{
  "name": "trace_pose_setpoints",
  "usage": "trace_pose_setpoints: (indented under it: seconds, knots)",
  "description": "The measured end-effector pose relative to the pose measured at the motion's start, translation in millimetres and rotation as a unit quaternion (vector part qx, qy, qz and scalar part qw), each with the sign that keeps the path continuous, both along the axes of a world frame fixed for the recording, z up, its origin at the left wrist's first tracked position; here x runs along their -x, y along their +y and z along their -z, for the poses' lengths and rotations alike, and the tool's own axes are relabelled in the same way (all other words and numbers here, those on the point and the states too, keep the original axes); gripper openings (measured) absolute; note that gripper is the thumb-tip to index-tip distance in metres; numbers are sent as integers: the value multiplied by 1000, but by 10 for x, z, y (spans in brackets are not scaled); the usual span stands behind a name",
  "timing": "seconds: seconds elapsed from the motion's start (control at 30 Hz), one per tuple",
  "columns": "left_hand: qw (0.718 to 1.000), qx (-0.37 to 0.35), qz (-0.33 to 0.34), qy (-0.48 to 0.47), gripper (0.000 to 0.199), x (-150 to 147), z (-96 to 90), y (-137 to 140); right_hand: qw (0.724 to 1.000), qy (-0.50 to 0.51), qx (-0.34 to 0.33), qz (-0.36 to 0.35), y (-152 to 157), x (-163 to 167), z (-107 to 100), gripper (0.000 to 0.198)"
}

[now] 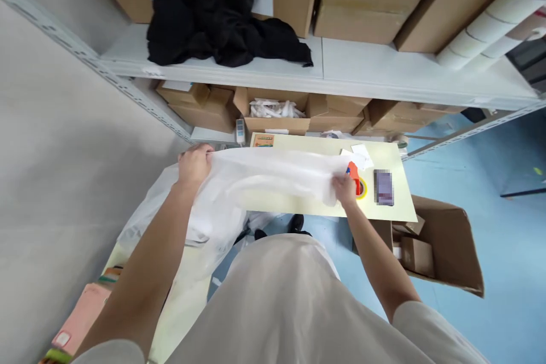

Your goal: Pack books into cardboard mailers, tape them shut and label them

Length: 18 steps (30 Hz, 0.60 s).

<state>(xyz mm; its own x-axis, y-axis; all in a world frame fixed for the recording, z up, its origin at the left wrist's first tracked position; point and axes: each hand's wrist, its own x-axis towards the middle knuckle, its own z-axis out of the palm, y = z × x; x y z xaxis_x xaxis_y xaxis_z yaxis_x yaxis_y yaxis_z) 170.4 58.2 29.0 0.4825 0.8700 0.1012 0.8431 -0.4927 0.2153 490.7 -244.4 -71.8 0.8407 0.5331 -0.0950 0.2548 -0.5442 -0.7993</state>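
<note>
The left hand point(195, 164) has its fingers curled together, clamped on the edge of a white plastic sheet point(277, 168). The right hand point(344, 189) has its fingers closed on the sheet's other end; whether they also touch the red tape dispenser point(354, 173) beside them, I cannot tell. The sheet stretches between both hands above a pale table point(403, 202), its loose part bunched at the left.

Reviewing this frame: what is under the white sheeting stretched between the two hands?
The pale tabletop shows along the near side of the white sheeting. Anything else lying beneath cannot be made out; the sheeting covers it.
</note>
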Motion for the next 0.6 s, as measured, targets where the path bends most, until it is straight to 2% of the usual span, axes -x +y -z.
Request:
trace_pose_setpoints:
  seconds: [0.13,0.23,0.33,0.43,0.5,0.53,0.6]
  knots:
    - [998,19,-42,48,19,-289,526,-4,996,14,85,-6,-119,19,504,17]
    - [995,52,-49,76,20,-424,775,-52,991,11,127,-24,-158,-47,737,22]
    - [994,66,-44,73,25,-583,849,-145,988,8,149,-50,-181,-123,893,34]
    - [996,40,-61,45,47,-785,865,-328,984,-17,157,-79,-205,-123,980,53]
    - [998,40,-51,4,59,-933,900,-529,981,-61,161,-89,-228,-67,998,64]
    - [997,63,-29,-21,61,-1006,931,-653,978,-86,160,-99,-240,-26,999,69]
    - [984,168,24,-63,60,-1137,1018,-927,970,-119,147,-155,-256,75,997,74]
